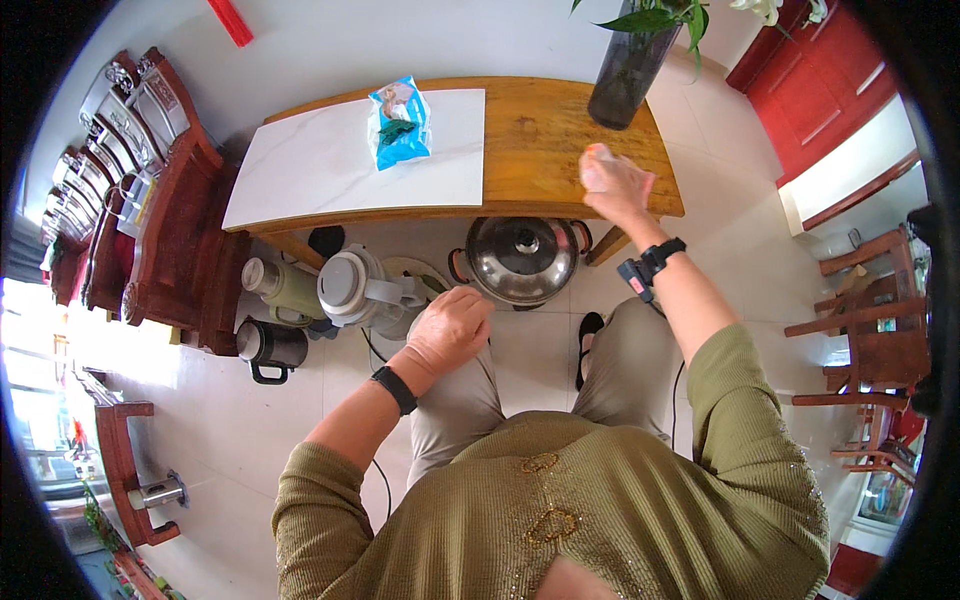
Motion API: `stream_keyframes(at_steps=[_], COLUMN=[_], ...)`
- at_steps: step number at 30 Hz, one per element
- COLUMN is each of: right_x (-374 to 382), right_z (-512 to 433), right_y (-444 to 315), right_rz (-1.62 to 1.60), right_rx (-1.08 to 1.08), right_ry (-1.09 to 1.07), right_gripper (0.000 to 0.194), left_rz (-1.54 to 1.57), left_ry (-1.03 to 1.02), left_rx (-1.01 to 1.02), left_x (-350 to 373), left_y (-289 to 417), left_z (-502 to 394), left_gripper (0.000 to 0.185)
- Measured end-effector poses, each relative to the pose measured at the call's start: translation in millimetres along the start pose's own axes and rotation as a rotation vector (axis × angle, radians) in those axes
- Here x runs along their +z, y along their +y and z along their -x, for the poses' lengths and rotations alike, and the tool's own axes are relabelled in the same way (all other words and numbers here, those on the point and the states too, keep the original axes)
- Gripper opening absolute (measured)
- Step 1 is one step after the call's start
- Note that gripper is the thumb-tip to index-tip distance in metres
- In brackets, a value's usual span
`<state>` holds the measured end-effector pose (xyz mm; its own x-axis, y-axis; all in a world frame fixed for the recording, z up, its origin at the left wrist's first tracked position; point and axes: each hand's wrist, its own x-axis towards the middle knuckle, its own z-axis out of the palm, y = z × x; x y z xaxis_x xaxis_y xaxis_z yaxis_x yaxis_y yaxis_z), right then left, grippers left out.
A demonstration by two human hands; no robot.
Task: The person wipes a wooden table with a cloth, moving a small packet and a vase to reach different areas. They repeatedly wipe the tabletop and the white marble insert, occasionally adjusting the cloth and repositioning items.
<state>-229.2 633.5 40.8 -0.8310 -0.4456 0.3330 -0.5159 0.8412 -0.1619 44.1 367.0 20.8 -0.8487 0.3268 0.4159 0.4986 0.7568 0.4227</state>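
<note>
My right hand (626, 187) is over the bare right end of a wooden table (536, 165), holding a crumpled whitish cloth or tissue (595, 171). The cloth is blurred and shows a small orange spot. Above my left knee, my left hand (454, 322) is loosely curled, back facing up, with nothing visible in it. A white marble-patterned sheet (307, 165) covers the left part of the tabletop. On that sheet lies a blue and white soft plastic packet (401, 150), with a small dark green item (396, 131) on it.
A dark glass vase (622, 82) with leafy flowers stands at the table's back right. Beneath the table front is a lidded metal pan (523, 259). Left of it are a grey-lidded jug (349, 285), a green flask (281, 289) and a black kettle (271, 349). Carved wooden chairs (180, 225) line the left.
</note>
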Motion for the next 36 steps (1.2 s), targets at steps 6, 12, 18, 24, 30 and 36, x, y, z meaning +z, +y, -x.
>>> stream_keyframes(at_steps=[6, 12, 18, 24, 30, 36], right_x=[39.3, 37.2, 17.0, 12.6, 4.0, -5.7], right_z=[-5.2, -9.4, -11.7, 4.7, 15.5, 36.8], right_y=[-86.5, -68.1, 24.6, 101.7, 102.2, 117.9], right_rz=[-0.046, -0.209, -0.316, -0.375, -0.236, -0.123], right_rx=[-0.282, -0.482, -0.062, 0.186, 0.147, 0.176], right_ry=[0.058, -0.080, -0.341, -0.165, -0.186, -0.061], right_gripper=[0.045, 0.058, 0.066, 0.070, 0.063, 0.058], left_rz=[0.017, 0.025, 0.004, 0.099, -0.027, 0.005], left_ry=[-0.002, -0.031, 0.011, 0.169, 0.427, 0.267], left_rx=[0.001, -0.061, -0.055, 0.043, -0.439, -0.999], left_x=[1.2, 3.1, 10.0, -3.6, -37.1, -64.8], left_y=[3.6, 5.8, 1.5, -19.9, -86.8, -176.9], left_z=[-4.1, 2.1, 4.4, -26.6, -102.5, -145.9], left_gripper=[0.016, 0.013, 0.012, 0.017, 0.048, 0.098])
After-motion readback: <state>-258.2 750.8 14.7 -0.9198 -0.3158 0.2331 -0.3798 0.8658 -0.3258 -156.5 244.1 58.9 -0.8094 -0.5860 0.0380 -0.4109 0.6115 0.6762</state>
